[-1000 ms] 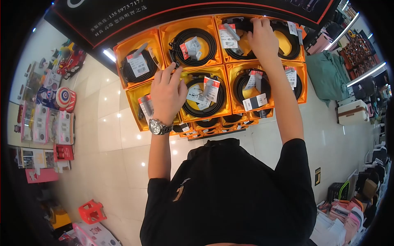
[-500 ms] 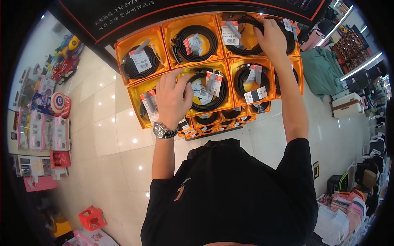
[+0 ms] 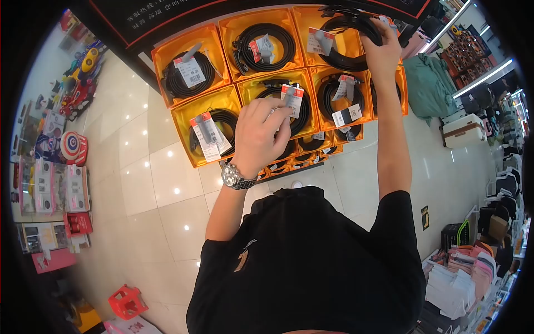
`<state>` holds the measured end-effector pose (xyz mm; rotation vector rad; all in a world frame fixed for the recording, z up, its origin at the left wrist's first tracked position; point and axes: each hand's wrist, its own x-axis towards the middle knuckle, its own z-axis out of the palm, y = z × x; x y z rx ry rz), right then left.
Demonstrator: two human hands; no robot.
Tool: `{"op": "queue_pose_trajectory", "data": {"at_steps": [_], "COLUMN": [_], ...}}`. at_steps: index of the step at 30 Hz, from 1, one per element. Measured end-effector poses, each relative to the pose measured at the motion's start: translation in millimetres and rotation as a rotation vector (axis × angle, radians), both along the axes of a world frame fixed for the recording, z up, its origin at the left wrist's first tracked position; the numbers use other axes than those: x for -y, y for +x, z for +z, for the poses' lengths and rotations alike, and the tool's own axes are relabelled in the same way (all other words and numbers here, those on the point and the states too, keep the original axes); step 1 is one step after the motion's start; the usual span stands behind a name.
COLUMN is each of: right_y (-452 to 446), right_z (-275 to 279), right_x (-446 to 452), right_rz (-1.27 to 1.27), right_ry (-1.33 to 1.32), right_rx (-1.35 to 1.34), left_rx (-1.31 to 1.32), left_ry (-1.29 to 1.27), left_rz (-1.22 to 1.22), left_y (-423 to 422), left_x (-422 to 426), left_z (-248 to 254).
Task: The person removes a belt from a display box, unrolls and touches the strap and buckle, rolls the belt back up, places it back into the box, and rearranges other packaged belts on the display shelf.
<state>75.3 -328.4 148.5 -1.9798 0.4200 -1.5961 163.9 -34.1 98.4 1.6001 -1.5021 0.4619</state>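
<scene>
My right hand (image 3: pixel 384 53) grips the right edge of a coiled black belt (image 3: pixel 345 62), tilted up in the top right box of the display. A price tag (image 3: pixel 321 42) with a grey security tag hangs on that coil. My left hand (image 3: pixel 258 133), a metal watch on its wrist, is over the lower middle box. Its fingers are half bent, thumb apart, beside the red and white price tag (image 3: pixel 291 100) of another coiled belt (image 3: pixel 301 114), which it partly hides. A further coiled belt (image 3: pixel 225 119) lies in the box left of it.
Several orange boxes (image 3: pixel 157 61) with yellow lining hold more tagged belts, with a lower tier beneath. A black sign (image 3: pixel 183 25) stands behind them. A red stool (image 3: pixel 127 301) is on the tiled floor at lower left. A green cloth cover (image 3: pixel 428 86) and white suitcase (image 3: pixel 466 132) are at right.
My right hand has pulled the coiled belt up and tilted it. My left hand has shifted right from the lower left belt towards the lower middle one, its fingers bending more. The view moved slightly.
</scene>
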Motion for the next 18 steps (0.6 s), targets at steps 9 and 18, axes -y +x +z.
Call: {"op": "queue_pose_trajectory", "data": {"at_steps": [9,18], "right_y": [-59.8,-117.7], "right_z": [28.7,26.1], "right_x": [-44.3,-134.8], "right_rz": [0.302,0.357], "right_ry": [0.510,0.967], "right_rx": [0.387,0.249], "left_rx": [-0.215,-0.545], "left_ry": [-0.017,-0.073], "left_rz": [-0.154,-0.420], "left_y": [-7.3,-45.6], "left_x": [-7.9,-5.4], "left_z": [-1.2,7.6]}}
